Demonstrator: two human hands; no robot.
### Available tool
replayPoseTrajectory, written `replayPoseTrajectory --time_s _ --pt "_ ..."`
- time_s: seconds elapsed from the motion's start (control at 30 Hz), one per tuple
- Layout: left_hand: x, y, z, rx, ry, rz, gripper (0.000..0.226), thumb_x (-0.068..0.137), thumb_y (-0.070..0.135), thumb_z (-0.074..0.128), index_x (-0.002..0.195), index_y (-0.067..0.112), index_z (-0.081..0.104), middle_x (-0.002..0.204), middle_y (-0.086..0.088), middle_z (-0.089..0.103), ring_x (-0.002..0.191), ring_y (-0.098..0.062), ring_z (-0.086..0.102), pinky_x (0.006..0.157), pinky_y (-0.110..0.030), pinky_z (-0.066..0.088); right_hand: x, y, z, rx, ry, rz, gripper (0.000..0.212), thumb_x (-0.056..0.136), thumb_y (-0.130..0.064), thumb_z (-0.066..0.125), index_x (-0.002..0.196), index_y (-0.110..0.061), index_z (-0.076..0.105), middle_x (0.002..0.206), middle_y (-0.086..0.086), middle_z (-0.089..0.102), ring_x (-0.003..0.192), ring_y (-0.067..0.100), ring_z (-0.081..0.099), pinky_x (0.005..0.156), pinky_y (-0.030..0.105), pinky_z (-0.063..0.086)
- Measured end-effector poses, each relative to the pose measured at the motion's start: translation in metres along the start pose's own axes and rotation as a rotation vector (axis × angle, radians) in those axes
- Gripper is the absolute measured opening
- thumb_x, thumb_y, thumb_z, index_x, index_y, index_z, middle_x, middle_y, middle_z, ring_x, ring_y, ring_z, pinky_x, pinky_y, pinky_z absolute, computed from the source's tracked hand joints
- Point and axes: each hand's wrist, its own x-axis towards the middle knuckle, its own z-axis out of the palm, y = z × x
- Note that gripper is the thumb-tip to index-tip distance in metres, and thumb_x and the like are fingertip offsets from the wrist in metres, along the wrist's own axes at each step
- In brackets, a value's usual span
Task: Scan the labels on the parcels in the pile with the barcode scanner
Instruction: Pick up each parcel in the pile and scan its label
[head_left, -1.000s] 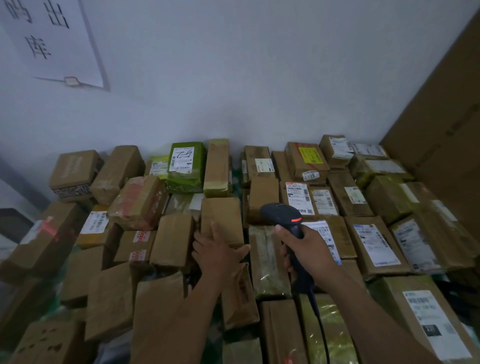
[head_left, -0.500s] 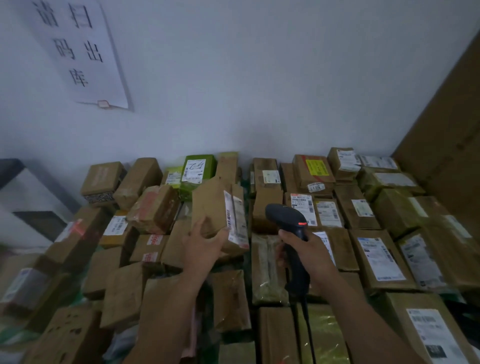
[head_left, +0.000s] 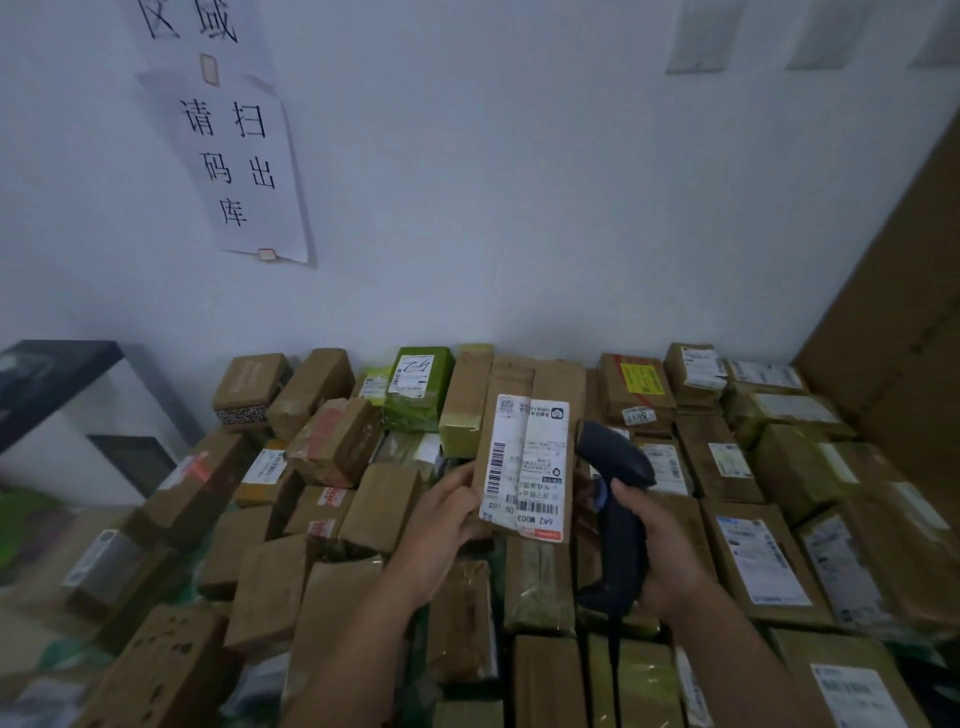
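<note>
Parcel (head_left: 556, 379) status: one brown parcel is lifted clear of the pile (head_left: 363, 499) and stands upright, with its white label (head_left: 524, 462) turned toward you. Your left hand (head_left: 441, 525) pinches its lower left edge, thumb on the front face beside the label and fingers behind. Your right hand (head_left: 660, 561) is wrapped round the grip of the barcode scanner (head_left: 621, 514), just right of the parcel. The scanner head sits at the parcel's right edge and appears to point past it, not at the label. No scan beam shows on the label, and you cannot tell whether the trigger is pressed.

Judge this parcel as presented but not yet confirmed scanned. Swing the scanner head round to face the barcodes before you proceed.

Remaining work, as far as can be judged:
- Right of the held parcel, many parcels (head_left: 763, 561) lie label up and may be read in place.
- Left of it, most parcels (head_left: 260, 587) show plain faces and will likely need lifting or turning.
- Behind it, a green parcel (head_left: 415, 387) shows its label.

Nothing marks which parcels have been scanned, and no separate finished stack is visible. Treat the bulk of the pile as outstanding.
</note>
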Motion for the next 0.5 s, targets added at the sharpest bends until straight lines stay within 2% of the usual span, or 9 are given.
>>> replayPoseTrajectory --time_s 0.1,0.17,0.23,0.3,0.37,0.43,0.5 --pt "-0.005 0.013 0.003 0.055 0.064 0.044 0.043 0.099 0.007 0.047 0.116 0.047 0.052 0.103 0.013 0.074 0.1 -0.011 0.069 0.092 -0.038 0.054 -0.004 -0.007 0.001 -0.029 -0.009 -0.045 0.044 0.07 -0.03 0.07 0.108 -0.007 0.07 0.095 0.013 0.072 0.089 0.031 0.068 0.083 0.042 0.05" --pt "-0.004 0.015 0.005 0.097 0.085 0.064 0.034 0.096 0.015 0.057 0.115 0.042 0.051 0.109 0.009 0.072 0.101 -0.011 0.069 0.094 -0.038 0.054 -0.006 -0.011 0.002 -0.037 -0.033 -0.079 0.035 0.068 -0.026 0.07 0.099 -0.01 0.071 0.092 0.012 0.072 0.086 0.029 0.067 0.081 0.039 0.049" --pt "-0.006 0.02 0.008 0.231 0.059 0.092 0.036 0.088 0.031 0.07 0.115 0.038 0.047 0.118 0.008 0.066 0.101 -0.006 0.066 0.085 -0.026 0.055 -0.011 -0.014 0.007 -0.029 -0.046 -0.116 0.034 0.067 -0.023 0.071 0.098 -0.012 0.07 0.092 0.011 0.073 0.085 0.028 0.068 0.079 0.038 0.051" --pt "-0.006 0.02 0.013 0.326 0.04 0.117 0.063 0.077 0.04 0.08 0.124 0.033 0.04 0.122 0.01 0.06 0.104 -0.001 0.06 0.074 -0.013 0.051 -0.015 -0.014 0.011 -0.031 -0.022 -0.147 0.039 0.067 -0.021 0.071 0.104 -0.011 0.068 0.09 0.009 0.074 0.082 0.025 0.07 0.072 0.036 0.052" --pt "-0.005 0.014 0.016 0.369 0.02 0.14 0.091 0.062 0.053 0.085 0.132 0.031 0.032 0.128 0.009 0.055 0.111 -0.003 0.058 0.079 -0.015 0.051 -0.02 -0.015 0.014 -0.034 -0.005 -0.163 0.043 0.068 -0.021 0.072 0.108 -0.01 0.066 0.092 0.01 0.074 0.084 0.025 0.07 0.07 0.035 0.052" --pt "-0.002 0.007 0.018 0.431 0.051 0.135 0.119 0.047 0.073 0.082 0.141 0.03 0.024 0.14 0.006 0.048 0.125 -0.01 0.052 0.096 -0.03 0.051 -0.024 -0.014 0.016 -0.048 0.003 -0.175 0.044 0.068 -0.022 0.073 0.109 -0.011 0.065 0.095 0.011 0.072 0.087 0.026 0.07 0.069 0.036 0.053" --pt "-0.002 0.005 0.021 0.463 0.077 0.07 0.155 0.031 0.09 0.074 0.153 0.03 -0.001 0.158 0.002 0.027 0.143 -0.02 0.033 0.111 -0.046 0.04 -0.027 -0.011 0.017 -0.087 0.023 -0.19 0.036 0.072 -0.02 0.074 0.106 -0.012 0.065 0.092 0.009 0.072 0.084 0.023 0.069 0.066 0.033 0.053"
